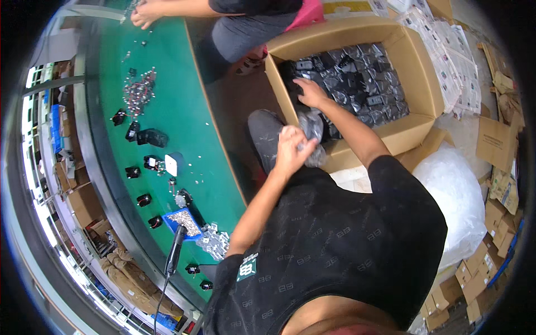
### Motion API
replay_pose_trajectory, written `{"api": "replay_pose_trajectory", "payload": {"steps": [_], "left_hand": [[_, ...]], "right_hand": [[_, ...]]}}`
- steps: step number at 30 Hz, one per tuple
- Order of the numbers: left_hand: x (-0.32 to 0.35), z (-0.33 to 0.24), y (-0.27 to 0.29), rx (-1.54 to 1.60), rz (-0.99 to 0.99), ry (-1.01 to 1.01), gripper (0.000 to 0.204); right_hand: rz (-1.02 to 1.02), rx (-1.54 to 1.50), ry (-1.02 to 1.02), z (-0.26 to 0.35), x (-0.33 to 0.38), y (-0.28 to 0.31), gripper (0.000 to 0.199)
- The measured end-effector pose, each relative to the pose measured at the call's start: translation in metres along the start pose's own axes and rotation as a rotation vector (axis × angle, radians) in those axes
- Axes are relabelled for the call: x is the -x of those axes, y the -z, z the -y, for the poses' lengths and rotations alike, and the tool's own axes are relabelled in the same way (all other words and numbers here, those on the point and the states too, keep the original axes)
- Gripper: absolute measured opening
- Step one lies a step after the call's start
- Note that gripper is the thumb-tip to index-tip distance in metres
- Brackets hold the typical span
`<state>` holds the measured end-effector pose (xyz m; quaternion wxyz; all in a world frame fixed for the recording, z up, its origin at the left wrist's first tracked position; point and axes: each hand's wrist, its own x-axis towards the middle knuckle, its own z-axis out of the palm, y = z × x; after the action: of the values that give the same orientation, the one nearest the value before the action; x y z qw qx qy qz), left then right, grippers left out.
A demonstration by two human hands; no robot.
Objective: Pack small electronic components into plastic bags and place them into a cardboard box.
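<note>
My left hand (291, 152) is closed around a crumpled clear plastic bag (311, 127) beside the near left corner of a large open cardboard box (419, 72). My right hand (310, 92) reaches over the box's left side, its fingers curled at a dark thing I cannot make out. Many black plastic parts in clear bags (357, 84) fill the box.
To the left runs a green belt (184, 123) with black motor-like parts, a pile of small metal pieces (139, 92), a blue tray (196, 235) of small hardware and an electric screwdriver (176, 251). A co-worker's hand (146, 12) is at the far end. A white plastic sack (452, 195) stands right.
</note>
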<state>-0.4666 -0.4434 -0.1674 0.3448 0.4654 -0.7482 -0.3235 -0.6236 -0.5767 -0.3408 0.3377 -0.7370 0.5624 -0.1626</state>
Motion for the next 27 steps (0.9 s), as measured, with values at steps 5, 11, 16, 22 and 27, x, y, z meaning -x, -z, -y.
{"api": "replay_pose_trajectory", "payload": {"steps": [5,11,16,22,27], "left_hand": [[0.033,-0.008,0.038,0.337,-0.056,0.22,0.029],[0.062,-0.002,0.056,0.591,-0.158,0.532,0.016],[0.04,0.0,0.054,0.58,-0.031,0.435,0.009],[0.028,-0.009,0.073,0.225,-0.073,0.25,0.005],[0.038,-0.02,0.109,-0.004,-0.292,0.25,0.007]], "right_hand": [[-0.038,0.542,-0.269,-0.018,-0.046,-0.069,0.056],[-0.083,0.371,-0.133,0.002,-0.038,-0.05,0.046],[-0.042,0.202,-0.011,0.012,0.001,-0.002,0.044],[-0.27,-0.014,0.25,-0.007,0.021,0.004,0.03],[-0.153,-0.174,0.011,-0.015,-0.027,-0.012,0.026]]}}
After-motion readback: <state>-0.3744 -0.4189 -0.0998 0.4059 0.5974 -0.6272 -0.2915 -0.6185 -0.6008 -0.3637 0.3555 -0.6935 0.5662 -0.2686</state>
